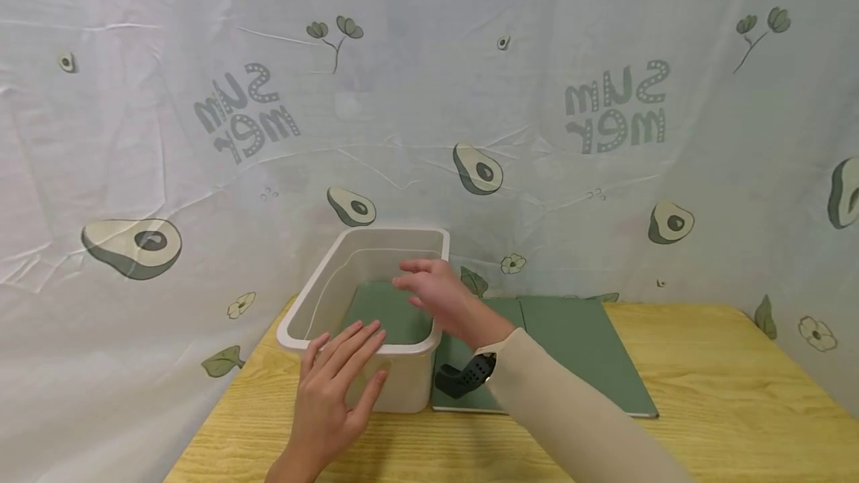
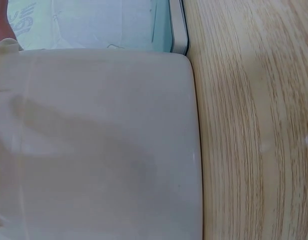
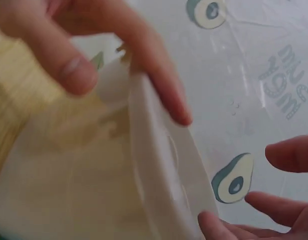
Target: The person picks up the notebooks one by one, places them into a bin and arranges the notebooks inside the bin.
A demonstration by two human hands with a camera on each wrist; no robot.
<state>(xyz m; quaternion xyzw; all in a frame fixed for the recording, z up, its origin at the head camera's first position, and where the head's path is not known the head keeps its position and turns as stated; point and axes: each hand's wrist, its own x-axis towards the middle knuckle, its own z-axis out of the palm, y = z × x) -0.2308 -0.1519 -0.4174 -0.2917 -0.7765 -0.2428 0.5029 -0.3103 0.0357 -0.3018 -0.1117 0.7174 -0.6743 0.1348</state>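
A white plastic bin (image 1: 403, 382) stands on the table, with a flat green surface (image 1: 385, 308) visible inside it. My left hand (image 1: 332, 393) rests on the bin's near rim, fingers extended over it and thumb apart on the outer side. Above the bin's right rim is my right hand (image 1: 432, 293), its fingers loosely spread and nothing seen in them. In the right wrist view, the left hand (image 3: 103, 30) reaches over the rim (image 3: 154, 165) while the right hand's fingers (image 3: 279, 210) show at the right. The bin's outer wall (image 2: 103, 145) fills much of the left wrist view.
A flat green board or folder (image 1: 577, 349) with a dark crease and pale edge lies against the bin's right side, partly hidden by the right arm. Behind the wood-grain table (image 1: 725, 379) hangs a pale curtain (image 1: 416, 95) printed with avocados.
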